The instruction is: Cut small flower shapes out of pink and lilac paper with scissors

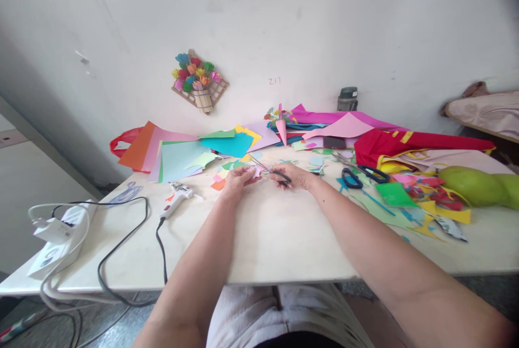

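Note:
My right hand [292, 176] is closed around the dark handles of a small pair of scissors [280, 177], whose blades point up and to the left. Just left of it, my left hand [240, 179] pinches a small piece of pale pink-lilac paper [257, 171] close to the blades. Whether the blades touch that paper I cannot tell. Small coloured paper scraps [221, 179] lie around and behind my hands. Beyond them is a pink paper cone [281, 131] with small paper flowers at its top.
On the left are a glue gun [177, 199], its black cord and a white power strip [65, 245]. Coloured paper sheets [178, 159] spread along the back. Larger dark-handled scissors [365, 176], scraps, red cloth [405, 145] and a green object [466, 186] lie on the right.

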A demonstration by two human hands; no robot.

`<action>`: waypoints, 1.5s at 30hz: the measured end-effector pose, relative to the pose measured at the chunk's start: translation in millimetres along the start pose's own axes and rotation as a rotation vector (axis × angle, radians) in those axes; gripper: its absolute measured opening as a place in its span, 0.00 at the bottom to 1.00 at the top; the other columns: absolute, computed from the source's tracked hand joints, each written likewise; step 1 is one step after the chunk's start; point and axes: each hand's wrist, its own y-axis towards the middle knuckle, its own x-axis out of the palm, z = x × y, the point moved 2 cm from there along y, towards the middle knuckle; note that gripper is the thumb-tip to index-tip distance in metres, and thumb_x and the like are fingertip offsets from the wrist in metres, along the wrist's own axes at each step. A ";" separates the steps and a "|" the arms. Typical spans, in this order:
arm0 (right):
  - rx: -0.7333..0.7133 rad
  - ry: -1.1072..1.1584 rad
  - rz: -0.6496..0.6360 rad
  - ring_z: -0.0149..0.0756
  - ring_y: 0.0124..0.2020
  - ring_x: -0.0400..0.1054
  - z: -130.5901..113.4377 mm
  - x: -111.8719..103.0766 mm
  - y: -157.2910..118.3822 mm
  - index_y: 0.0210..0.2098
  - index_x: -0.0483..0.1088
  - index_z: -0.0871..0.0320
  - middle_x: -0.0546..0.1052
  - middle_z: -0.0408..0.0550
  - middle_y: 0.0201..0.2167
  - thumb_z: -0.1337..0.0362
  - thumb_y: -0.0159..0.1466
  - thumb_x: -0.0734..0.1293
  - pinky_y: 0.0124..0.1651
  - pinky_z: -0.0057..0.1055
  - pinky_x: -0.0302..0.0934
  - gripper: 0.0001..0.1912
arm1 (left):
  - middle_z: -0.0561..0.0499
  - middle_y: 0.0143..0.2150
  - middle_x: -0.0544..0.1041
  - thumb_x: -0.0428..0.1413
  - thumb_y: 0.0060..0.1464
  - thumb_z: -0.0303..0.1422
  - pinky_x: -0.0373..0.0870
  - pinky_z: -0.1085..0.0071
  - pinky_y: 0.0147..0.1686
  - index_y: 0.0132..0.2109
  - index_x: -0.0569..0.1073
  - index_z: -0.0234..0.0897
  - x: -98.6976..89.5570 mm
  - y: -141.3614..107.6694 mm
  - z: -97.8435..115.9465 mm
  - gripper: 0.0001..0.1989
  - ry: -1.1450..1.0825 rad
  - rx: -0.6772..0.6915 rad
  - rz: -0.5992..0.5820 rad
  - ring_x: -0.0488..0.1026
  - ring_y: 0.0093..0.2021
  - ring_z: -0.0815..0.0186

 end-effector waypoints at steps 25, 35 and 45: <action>-0.012 0.006 -0.001 0.23 0.13 0.60 -4.6 8.8 -0.7 0.26 0.65 0.60 0.70 0.39 0.17 0.51 0.57 0.70 0.12 0.21 0.44 0.19 | 0.51 0.27 0.77 0.72 0.32 0.41 0.75 0.67 0.37 0.29 0.75 0.33 -0.2 1.7 -3.8 0.21 -0.106 -0.008 -0.016 0.75 0.28 0.68; 0.005 0.025 0.000 0.22 0.13 0.61 -4.8 11.3 0.0 0.25 0.65 0.59 0.70 0.39 0.17 0.51 0.57 0.70 0.11 0.19 0.44 0.19 | 0.55 0.22 0.72 0.72 0.33 0.39 0.75 0.69 0.35 0.28 0.77 0.32 0.3 0.3 -2.7 0.18 -0.096 0.000 0.017 0.68 0.23 0.73; -0.020 0.070 0.005 0.23 0.12 0.61 -0.8 13.3 1.6 0.28 0.66 0.60 0.70 0.38 0.17 0.50 0.55 0.71 0.11 0.20 0.45 0.19 | 0.53 0.24 0.75 0.73 0.31 0.39 0.75 0.70 0.34 0.29 0.78 0.32 2.0 -0.1 -2.0 0.19 -0.097 -0.018 0.020 0.69 0.21 0.74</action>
